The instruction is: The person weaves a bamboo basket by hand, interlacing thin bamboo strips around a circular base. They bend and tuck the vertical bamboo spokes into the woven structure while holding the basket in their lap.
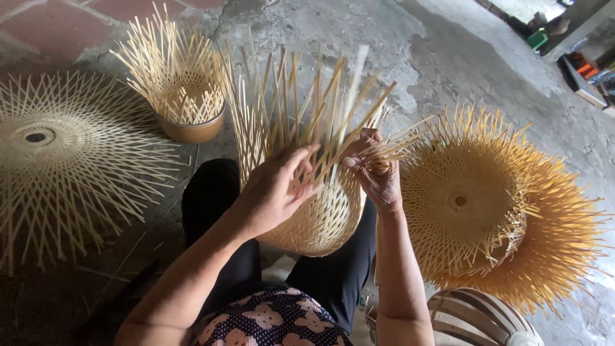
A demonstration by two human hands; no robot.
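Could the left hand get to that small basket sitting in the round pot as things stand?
Probably yes: the left hand sits on the half-woven basket, and the small basket in the pot lies just beyond, with only upright strips between.

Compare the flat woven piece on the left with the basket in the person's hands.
The flat woven disc lies spread on the floor; the half-woven basket is a rounded bowl, strips standing up. The disc lies untouched; the left hand and right hand grip the basket's strips. Both are pale bamboo lattice.

A flat woven bamboo disc [61,150] lies on the concrete floor [448,57]. Just right of the disc, a brown pot [191,128] holds an unfinished basket [173,74]; stacked golden woven baskets [500,205] sit well right.
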